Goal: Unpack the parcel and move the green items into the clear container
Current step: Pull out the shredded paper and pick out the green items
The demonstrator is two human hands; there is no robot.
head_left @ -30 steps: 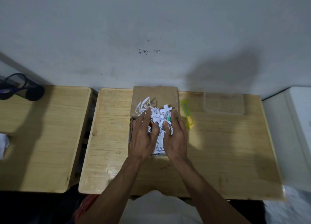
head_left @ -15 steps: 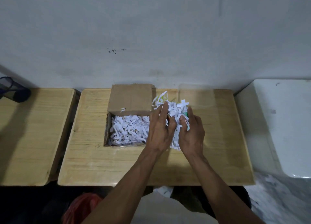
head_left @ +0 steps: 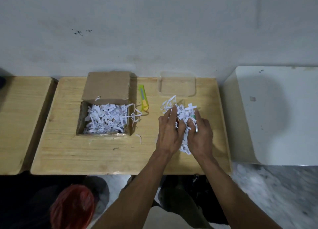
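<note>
Both hands are working a clump of white shredded paper filler (head_left: 183,115) over the pale wooden surface (head_left: 106,153), right of the open brown cardboard parcel (head_left: 105,105). The left hand (head_left: 169,130) is curling its fingers into the left side of the clump; the right hand (head_left: 200,134) is curling round the right side, gripping paper and what looks like a small green item (head_left: 193,116) just peeking out beside its fingers. The green item's shape is too buried to tell. A hint of red is showing between the hands; unclear what it is. The clear plastic container (head_left: 177,84) is sitting near, just beyond the clump toward the wall, apart from both hands. The parcel, flap standing back, is holding more white shreds, with some spilling over its right edge; any further green items inside are hidden. A yellow-green utility knife (head_left: 143,99) is lying between parcel and container. Risks, as a judgement: shreds clinging to the green item could ride along into the container, caused by lifting the clump whole rather than teasing the item free. Loose strips could scatter off the surface's near edge if the hands pull apart fast. A small item could drop out of the clump unnoticed, hidden by paper. The light container may slide if bumped by a loaded hand. A non-green piece could get carried in by mistake.
</note>
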